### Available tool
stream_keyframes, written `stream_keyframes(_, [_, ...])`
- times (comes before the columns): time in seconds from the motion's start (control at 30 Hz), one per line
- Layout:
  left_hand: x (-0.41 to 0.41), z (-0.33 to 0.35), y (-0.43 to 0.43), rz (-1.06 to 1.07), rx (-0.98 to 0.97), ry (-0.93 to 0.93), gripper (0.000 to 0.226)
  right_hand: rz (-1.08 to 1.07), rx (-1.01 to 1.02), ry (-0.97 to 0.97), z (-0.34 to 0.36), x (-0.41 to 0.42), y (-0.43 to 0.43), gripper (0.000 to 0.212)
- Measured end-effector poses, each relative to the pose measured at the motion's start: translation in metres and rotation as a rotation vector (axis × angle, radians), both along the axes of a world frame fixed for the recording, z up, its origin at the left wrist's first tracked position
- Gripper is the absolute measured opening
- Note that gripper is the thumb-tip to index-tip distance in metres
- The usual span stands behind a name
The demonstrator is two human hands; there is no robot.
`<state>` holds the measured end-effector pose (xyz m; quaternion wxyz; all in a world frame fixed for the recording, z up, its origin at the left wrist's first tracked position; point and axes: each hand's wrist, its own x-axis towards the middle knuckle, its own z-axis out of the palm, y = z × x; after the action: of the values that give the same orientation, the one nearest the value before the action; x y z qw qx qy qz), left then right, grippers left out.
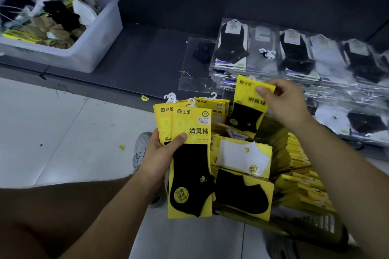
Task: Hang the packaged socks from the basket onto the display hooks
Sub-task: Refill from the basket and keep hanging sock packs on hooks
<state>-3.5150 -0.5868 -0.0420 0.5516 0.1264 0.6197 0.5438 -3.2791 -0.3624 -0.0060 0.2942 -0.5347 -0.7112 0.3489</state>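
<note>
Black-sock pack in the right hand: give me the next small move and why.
Probably lay the black-sock pack onto the stack in the left hand: the right hand pinches its header above the basket, and the stack's packs match, hangers up.

The low dark shelf holds 1 translucent bin at left, stacks of clear-bagged socks at right, and 1 flat clear bag beside them. On the pale tiled floor: 1 yellow sticker and the basket.

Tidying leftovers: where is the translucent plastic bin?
The translucent plastic bin sits upper left in the head view, on the dark shelf, left of the clear-wrapped sock stacks.
</note>
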Motion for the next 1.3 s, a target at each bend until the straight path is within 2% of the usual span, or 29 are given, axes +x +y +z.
stream_keyframes(0.07, [0.005,0.005,0.003,0.024,-0.01,0.02,0.041,-0.012,0.051,0.124,0.029,0.0,-0.001,0.011])
stream_keyframes(0.2, [0.012,0.011,0.007,0.068,-0.025,0.069,0.038,0.01,0.094,0.215,0.077,-0.016,-0.017,0.028])
stream_keyframes(0.33, [0.02,0.017,0.005,0.06,-0.022,0.065,0.035,0.162,-0.147,0.113,0.082,-0.044,-0.044,0.037])
stream_keyframes(0.4, [0.021,0.019,0.003,0.072,-0.01,-0.025,0.036,0.209,-0.288,0.124,0.07,-0.057,-0.062,0.034])
stream_keyframes(0.5, [0.02,0.021,-0.005,0.004,0.02,-0.189,0.059,0.203,-0.34,0.159,0.044,-0.073,-0.087,0.03])
stream_keyframes(0.57, [0.018,0.02,-0.01,-0.041,0.029,-0.128,0.068,0.204,-0.353,0.177,0.029,-0.082,-0.095,0.028])
stream_keyframes(0.67, [0.007,0.015,-0.019,-0.025,0.001,-0.057,0.069,0.143,-0.513,0.213,0.009,-0.085,-0.09,0.034])
stream_keyframes(0.7, [0.001,0.013,-0.022,-0.006,-0.007,-0.068,0.067,0.135,-0.485,0.155,0.0,-0.083,-0.086,0.032])
stream_keyframes(0.77, [-0.014,0.01,-0.028,0.062,-0.025,-0.097,0.057,0.196,-0.312,-0.084,-0.022,-0.071,-0.079,0.029])
stream_keyframes(0.8, [-0.021,0.009,-0.031,0.094,-0.032,-0.104,0.052,0.255,-0.257,-0.202,-0.032,-0.066,-0.078,0.038])
stream_keyframes(0.9, [-0.033,0.003,-0.038,0.138,-0.047,-0.118,0.046,0.409,-0.249,-0.408,-0.055,-0.06,-0.081,0.09])
stream_keyframes(0.93, [-0.035,0.002,-0.038,0.143,-0.052,-0.118,0.045,0.435,-0.229,-0.449,-0.062,-0.06,-0.082,0.102])
stream_keyframes(1.0, [-0.036,0.0,-0.037,0.149,-0.053,-0.124,0.044,0.443,-0.18,-0.51,-0.075,-0.062,-0.08,0.11])
stream_keyframes(1.07, [-0.035,-0.001,-0.035,0.15,-0.064,-0.121,0.044,0.393,-0.128,-0.529,-0.084,-0.064,-0.076,0.104])
stream_keyframes(1.13, [-0.033,-0.004,-0.032,0.144,-0.067,-0.122,0.045,0.314,-0.082,-0.522,-0.09,-0.065,-0.07,0.089])
stream_keyframes(1.3, [-0.032,-0.005,-0.025,0.15,-0.061,-0.125,0.045,0.223,-0.086,-0.476,-0.093,-0.078,-0.061,0.061])
